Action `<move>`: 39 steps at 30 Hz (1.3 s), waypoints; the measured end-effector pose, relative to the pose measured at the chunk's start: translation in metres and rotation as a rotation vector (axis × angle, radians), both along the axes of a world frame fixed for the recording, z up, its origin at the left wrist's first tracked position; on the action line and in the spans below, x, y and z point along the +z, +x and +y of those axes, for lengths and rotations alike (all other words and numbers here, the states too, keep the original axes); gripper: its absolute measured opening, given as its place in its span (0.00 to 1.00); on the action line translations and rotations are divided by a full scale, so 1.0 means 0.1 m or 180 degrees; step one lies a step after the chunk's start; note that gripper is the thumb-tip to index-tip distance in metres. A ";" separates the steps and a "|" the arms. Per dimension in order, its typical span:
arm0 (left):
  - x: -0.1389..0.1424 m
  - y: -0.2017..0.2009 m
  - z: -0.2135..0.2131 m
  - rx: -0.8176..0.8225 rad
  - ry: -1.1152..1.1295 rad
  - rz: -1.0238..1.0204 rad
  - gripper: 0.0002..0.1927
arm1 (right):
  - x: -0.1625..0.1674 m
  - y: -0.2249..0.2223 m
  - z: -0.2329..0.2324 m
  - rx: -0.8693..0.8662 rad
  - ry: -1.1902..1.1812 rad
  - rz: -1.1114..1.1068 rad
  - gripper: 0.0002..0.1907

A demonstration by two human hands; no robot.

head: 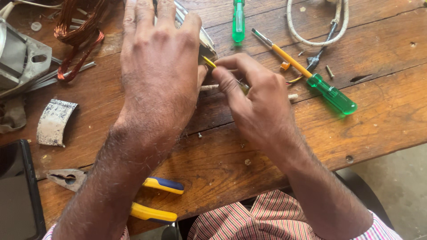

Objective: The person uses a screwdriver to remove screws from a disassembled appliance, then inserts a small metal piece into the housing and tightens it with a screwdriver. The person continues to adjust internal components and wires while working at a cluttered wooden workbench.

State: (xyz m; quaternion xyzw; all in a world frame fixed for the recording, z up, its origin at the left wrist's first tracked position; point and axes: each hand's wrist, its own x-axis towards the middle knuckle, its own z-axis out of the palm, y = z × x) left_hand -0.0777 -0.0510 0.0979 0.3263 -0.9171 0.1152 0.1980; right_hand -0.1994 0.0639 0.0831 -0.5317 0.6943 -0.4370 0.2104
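R hand (258, 100) pinches a thin yellow wire (208, 62) btwn thumb & fingers, closed on it right at the metal part (207, 42), which the L hand (158, 66) covers & clasps from above near the table's (222, 164) far edge. Just right: green screwdriver (331, 93) w/ yellow shaft, 2nd green one (239, 20) beyond; copper coil (78, 31) far left, pliers (151, 198) under L forearm.

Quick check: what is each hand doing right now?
Left hand: closed over a metal part, holding it.
Right hand: fingers pinched on a thin yellow-tipped tool.
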 end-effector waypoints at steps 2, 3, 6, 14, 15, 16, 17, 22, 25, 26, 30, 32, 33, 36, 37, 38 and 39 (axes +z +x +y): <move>-0.01 -0.01 -0.01 0.0033 0.0016 -0.0043 0.32 | 0.00 -0.01 -0.01 -0.0018 0.0206 -0.0390 0.14; -0.01 -0.02 -0.02 0.0071 0.0071 -0.0083 0.32 | 0.00 -0.01 -0.01 -0.0013 0.0345 -0.0381 0.14; -0.03 -0.02 -0.02 0.0057 -0.0021 -0.0099 0.33 | -0.01 -0.04 -0.03 0.0015 0.0480 -0.0312 0.16; -0.05 -0.02 -0.04 0.0106 0.0108 -0.0164 0.34 | -0.08 -0.06 -0.05 0.0326 -0.0516 0.0138 0.15; -0.05 0.00 -0.03 0.0078 0.0040 -0.0142 0.34 | -0.09 -0.06 -0.05 0.0251 -0.0295 -0.0139 0.15; -0.05 0.00 -0.02 0.0048 -0.0023 -0.0114 0.34 | -0.08 -0.06 -0.06 0.0173 -0.0069 -0.0409 0.16; -0.04 -0.01 -0.03 0.0048 -0.0007 -0.0066 0.35 | -0.08 -0.06 -0.06 0.0095 0.0153 -0.0678 0.17; -0.01 -0.01 -0.01 0.0090 0.0087 -0.0222 0.35 | -0.08 -0.05 -0.04 0.0150 -0.0030 -0.0333 0.15; -0.01 0.03 0.03 -0.0026 0.0026 -0.0085 0.31 | -0.10 -0.05 -0.05 0.0100 0.0170 -0.0635 0.16; -0.01 0.02 0.02 -0.0014 0.0004 -0.0087 0.33 | -0.10 -0.06 -0.04 0.0031 0.0371 -0.0811 0.17; -0.03 0.03 0.01 -0.0034 -0.0106 -0.0040 0.35 | -0.10 -0.08 -0.06 0.0296 -0.0460 -0.0071 0.15; -0.04 0.03 0.00 -0.0032 -0.0094 -0.0052 0.35 | -0.09 -0.08 -0.07 0.0111 0.0195 -0.0752 0.15; -0.05 0.02 -0.01 -0.0010 -0.0052 -0.0093 0.36 | -0.08 -0.08 -0.07 0.0109 0.0278 -0.0890 0.15; -0.07 0.01 -0.02 0.0004 -0.0114 -0.0136 0.37 | -0.06 -0.07 -0.06 0.0112 0.0414 -0.1092 0.17; -0.07 0.01 -0.02 0.0004 -0.0176 -0.0142 0.38 | -0.07 -0.07 -0.06 0.0122 0.0370 -0.1022 0.16; -0.07 0.02 -0.02 0.0001 -0.0115 -0.0132 0.37 | -0.07 -0.07 -0.05 0.0126 0.0328 -0.0947 0.16; -0.07 0.02 -0.02 -0.0005 -0.0046 -0.0115 0.37 | -0.08 -0.07 -0.05 0.0141 0.0352 -0.0905 0.16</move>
